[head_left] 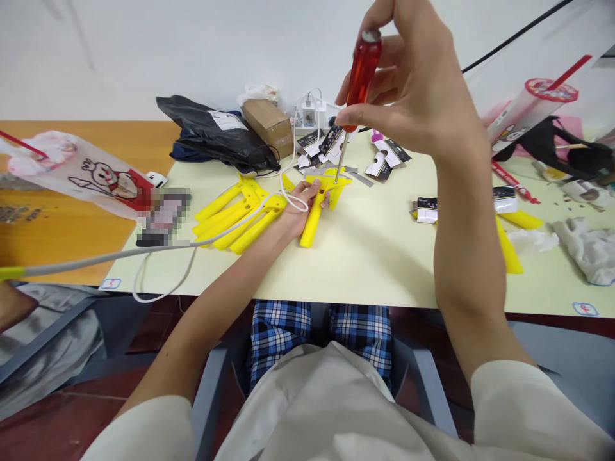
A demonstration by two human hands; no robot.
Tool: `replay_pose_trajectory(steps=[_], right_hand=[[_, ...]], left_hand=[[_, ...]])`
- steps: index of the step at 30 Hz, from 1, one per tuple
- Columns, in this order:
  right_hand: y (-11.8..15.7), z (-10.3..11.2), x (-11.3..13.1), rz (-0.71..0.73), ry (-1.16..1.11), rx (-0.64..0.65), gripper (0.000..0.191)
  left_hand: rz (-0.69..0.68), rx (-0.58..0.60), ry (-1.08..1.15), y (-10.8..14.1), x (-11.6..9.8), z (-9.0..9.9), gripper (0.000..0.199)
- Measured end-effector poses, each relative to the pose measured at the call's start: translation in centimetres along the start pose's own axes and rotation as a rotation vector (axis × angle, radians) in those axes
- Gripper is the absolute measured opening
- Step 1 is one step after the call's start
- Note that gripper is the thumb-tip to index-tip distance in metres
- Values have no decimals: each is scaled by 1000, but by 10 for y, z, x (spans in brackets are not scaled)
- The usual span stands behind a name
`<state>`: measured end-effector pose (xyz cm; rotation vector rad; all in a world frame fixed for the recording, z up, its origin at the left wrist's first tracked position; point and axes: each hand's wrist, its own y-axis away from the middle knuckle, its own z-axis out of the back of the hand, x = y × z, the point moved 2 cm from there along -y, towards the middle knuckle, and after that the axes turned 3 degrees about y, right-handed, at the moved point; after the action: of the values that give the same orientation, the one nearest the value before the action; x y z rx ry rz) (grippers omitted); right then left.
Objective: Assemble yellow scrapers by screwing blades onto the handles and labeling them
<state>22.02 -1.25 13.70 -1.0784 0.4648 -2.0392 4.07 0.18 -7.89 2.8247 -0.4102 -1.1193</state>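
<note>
My right hand (408, 83) is raised and closed round the red see-through handle of a screwdriver (364, 70). Its thin metal shaft points down, and the tip meets the head of a yellow scraper-like tool (312, 221). On the table, my left hand (303, 208) grips that tool near the joint of handle and head. Fingers partly cover the head there. Several similar yellow tools (235, 214) lie piled to the left, beside my left forearm. Flat grey metal strips (360, 177) rest just behind the tool's head.
Black-and-white packaging cards (331, 144), a brown box (269, 125) and a black plastic bag (216, 134) sit at the back. A white cable (240, 224) crosses over the yellow pile. Drink cups stand left (106, 173) and right (533, 115). A person's arm (14, 304) shows at far left.
</note>
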Motion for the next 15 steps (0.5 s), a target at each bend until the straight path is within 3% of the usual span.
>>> replay_pose_trajectory(steps=[5,8,10,15], right_hand=[[-2,0,-8,-4,194,-80,56],[-1,1,-11,9,303,-80,47],[0,3,-12,5,249,-38,38],[3,9,-8,-8,88,76,49]], left_hand=[[3,10,37,1,1,2,36],[5,1,32,2,2,3,33],[-7,5,13,1,2,4,33],[-50,37,-5,-1,3,5,33]])
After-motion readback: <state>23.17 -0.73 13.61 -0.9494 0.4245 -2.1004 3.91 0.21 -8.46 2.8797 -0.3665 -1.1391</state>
